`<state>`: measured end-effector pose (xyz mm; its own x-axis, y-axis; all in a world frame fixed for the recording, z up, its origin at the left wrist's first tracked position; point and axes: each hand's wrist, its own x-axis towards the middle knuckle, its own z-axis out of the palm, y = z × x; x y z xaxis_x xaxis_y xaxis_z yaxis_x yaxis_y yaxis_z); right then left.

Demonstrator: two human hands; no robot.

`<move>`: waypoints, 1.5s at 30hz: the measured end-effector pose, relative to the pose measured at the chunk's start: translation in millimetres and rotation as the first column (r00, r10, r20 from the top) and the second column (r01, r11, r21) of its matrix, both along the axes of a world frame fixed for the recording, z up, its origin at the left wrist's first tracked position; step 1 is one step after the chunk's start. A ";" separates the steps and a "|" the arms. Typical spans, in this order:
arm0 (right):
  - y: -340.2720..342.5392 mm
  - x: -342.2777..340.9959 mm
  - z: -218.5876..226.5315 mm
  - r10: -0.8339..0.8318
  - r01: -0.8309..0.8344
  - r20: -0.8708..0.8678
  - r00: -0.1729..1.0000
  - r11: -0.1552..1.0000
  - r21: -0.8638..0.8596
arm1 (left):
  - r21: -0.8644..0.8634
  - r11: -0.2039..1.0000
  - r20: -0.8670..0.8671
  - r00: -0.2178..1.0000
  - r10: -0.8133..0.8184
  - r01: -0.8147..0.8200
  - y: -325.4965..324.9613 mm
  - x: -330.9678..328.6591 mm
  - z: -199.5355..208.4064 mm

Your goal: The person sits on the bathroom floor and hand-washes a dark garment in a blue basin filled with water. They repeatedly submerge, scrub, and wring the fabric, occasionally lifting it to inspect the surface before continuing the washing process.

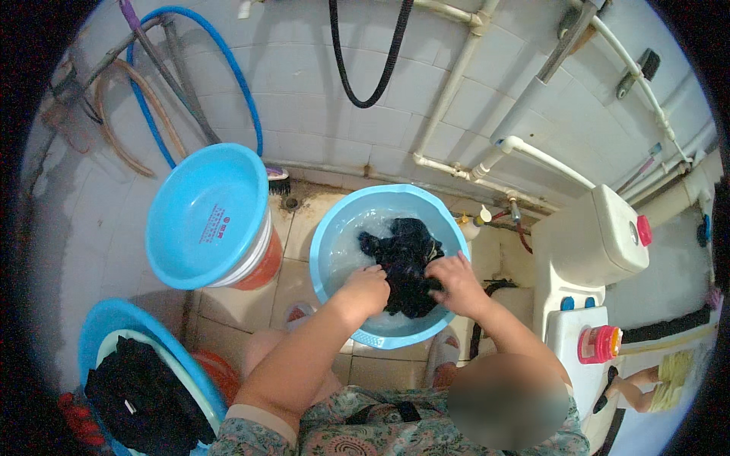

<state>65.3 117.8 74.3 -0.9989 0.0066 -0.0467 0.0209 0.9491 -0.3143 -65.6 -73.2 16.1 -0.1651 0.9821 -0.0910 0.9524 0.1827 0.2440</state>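
Note:
A wet black garment (414, 258) lies bunched in a light blue basin (322, 258) of sudsy water on the tiled floor in front of me. My left hand (366, 292) is closed on the garment's left side, its fingertips partly hidden by the cloth. On the opposite side my right hand (456, 284) grips the cloth with curled fingers, close to the basin's right rim. Both forearms reach in from the lower edge.
At left, a blue basin (205, 205) tops a red and white bucket (261, 262). Lower left, black clothes (141, 395) fill nested tubs. A toilet (582, 243) stands right, with a pink-red jar (598, 344) on its lid. Another person's leg (635, 387) shows far right.

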 end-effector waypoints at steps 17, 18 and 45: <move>-35.9 -85.0 -123.9 -0.068 -0.054 0.328 0.942 0.936 0.348 | -0.274 0.878 0.118 0.892 0.436 -0.393 -11.3 -40.1 67.6; -32.6 -88.9 -139.8 -0.051 -0.089 0.353 0.934 0.925 0.369 | -0.274 0.872 0.118 0.886 0.449 -0.405 -12.8 -41.1 66.5; -0.7 7.3 20.4 0.142 0.052 0.442 0.886 0.916 -0.399 | -0.126 0.901 0.160 0.888 0.431 -0.414 -31.4 -38.3 77.8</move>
<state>72.6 117.2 94.7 -0.8629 -0.1537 -0.4814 0.2127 0.7537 -0.6218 -103.9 -104.6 93.9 -0.5355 0.8101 -0.2389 0.7221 0.5858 0.3679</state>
